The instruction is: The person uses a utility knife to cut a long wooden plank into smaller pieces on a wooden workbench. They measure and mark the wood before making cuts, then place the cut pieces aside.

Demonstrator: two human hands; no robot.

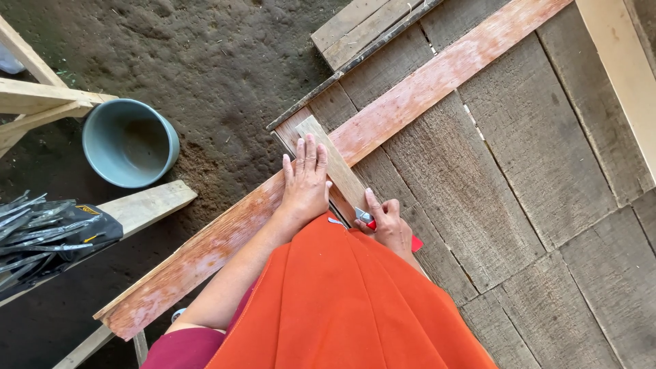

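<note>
Two bare hands work at the corner of a weathered plank platform [519,164]. The left hand [305,181] lies flat, fingers spread, pressing a short pale wooden strip [335,160] that crosses a long reddish board [410,96]. The right hand [388,222] is closed around a red-handled tool [369,221], held against the strip's edge. A grey bucket [130,142] sits on the dirt floor, well apart.

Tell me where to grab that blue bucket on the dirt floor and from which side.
Grip the rim of the blue bucket from above. It stands upright with its mouth open, and no handle shows. Probably take the rim's right edge, facing open dirt; wooden planks crowd its left.
</note>
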